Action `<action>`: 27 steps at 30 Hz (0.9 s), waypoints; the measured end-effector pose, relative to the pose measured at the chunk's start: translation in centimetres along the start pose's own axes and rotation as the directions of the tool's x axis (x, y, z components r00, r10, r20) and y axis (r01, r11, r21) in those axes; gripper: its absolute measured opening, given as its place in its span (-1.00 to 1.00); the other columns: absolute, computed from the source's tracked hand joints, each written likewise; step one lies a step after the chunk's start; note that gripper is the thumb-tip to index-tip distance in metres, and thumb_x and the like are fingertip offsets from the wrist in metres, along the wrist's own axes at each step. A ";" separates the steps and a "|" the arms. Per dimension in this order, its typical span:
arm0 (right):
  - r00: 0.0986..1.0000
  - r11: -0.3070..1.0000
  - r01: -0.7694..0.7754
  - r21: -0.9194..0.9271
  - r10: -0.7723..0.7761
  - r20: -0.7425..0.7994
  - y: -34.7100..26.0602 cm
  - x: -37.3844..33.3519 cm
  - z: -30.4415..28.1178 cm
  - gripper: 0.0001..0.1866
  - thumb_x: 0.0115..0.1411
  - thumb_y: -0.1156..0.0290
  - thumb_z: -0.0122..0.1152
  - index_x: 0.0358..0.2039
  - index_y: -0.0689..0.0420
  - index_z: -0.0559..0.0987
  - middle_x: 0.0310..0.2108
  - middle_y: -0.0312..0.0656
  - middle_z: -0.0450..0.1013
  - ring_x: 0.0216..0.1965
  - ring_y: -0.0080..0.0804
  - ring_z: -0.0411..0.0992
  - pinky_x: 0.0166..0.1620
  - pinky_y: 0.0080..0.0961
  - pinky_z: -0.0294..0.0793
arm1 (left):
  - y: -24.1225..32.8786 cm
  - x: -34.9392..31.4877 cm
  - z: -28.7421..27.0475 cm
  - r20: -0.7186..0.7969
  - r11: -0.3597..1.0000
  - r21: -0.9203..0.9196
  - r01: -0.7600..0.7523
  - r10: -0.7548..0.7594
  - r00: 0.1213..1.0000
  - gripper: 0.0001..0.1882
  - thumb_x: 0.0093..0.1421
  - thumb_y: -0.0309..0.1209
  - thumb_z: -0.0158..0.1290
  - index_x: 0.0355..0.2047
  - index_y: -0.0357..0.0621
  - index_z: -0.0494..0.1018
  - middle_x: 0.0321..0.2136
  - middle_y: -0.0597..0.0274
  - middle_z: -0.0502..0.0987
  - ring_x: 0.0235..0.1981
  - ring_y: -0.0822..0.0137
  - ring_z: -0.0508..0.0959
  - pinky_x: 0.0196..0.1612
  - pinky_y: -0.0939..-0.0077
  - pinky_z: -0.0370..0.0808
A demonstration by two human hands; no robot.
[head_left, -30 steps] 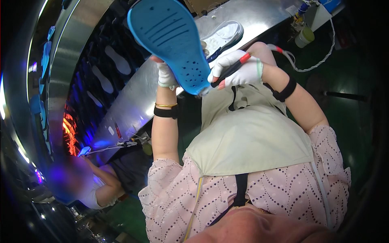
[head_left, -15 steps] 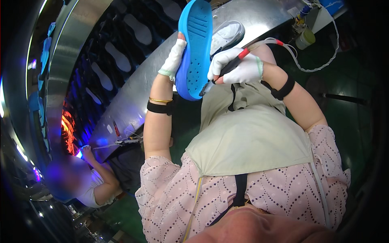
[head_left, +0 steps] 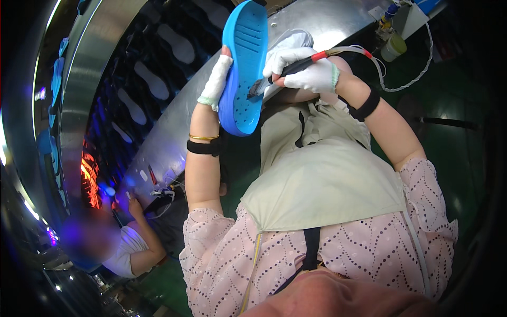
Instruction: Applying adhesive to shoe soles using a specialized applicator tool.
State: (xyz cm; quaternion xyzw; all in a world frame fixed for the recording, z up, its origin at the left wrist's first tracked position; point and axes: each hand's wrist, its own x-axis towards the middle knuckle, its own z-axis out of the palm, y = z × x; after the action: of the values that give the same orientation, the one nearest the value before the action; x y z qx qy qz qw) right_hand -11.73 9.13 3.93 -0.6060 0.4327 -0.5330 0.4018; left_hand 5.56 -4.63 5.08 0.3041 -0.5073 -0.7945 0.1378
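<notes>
My left hand [head_left: 216,80], in a white glove with bare fingertips, grips a bright blue shoe sole [head_left: 245,58] by its left edge. The sole is held up with its inner face showing, ridged at the far end and dotted with small holes at the near end. My right hand [head_left: 311,74], gloved alike, is closed round a black brush [head_left: 297,67] with a red band and a tube at its back end. The dark bristles touch the sole's inner face near its right edge. Behind my right hand, a white shoe [head_left: 297,39] lies partly hidden on a metal bench [head_left: 338,24].
On the left runs a dark conveyor carrying several pale sole-shaped pieces [head_left: 150,80] beside a metal ledge [head_left: 177,115]. A co-worker [head_left: 138,248] sits farther along it at lower left. A white hose [head_left: 406,89] loops at upper right, near a pale yellow-green container [head_left: 393,48].
The brush has moved from the sole's near rim up onto its holed inner face. My left hand and the sole have shifted slightly left. The co-worker's arm has moved.
</notes>
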 end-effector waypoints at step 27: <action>0.851 0.999 0.039 -0.024 -0.046 -0.523 0.9 3.5 2.1 -0.84 0.08 0.55 0.20 -0.31 0.18 0.45 -0.36 -0.34 0.45 -0.31 -0.68 0.41 -0.24 -0.68 0.42 | -7.9 -3.3 3.8 0.150 0.750 -0.655 -0.091 0.247 0.957 -0.19 0.15 0.23 -0.19 0.19 -0.14 0.10 0.03 0.03 0.35 0.00 0.15 0.43 0.10 0.23 0.37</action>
State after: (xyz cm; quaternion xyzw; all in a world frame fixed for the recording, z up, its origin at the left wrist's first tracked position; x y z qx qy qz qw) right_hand -9.57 5.57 3.87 -0.4501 0.5153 -0.6838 0.2535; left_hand 6.44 3.41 0.34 0.0984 -0.2430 -0.9331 0.2461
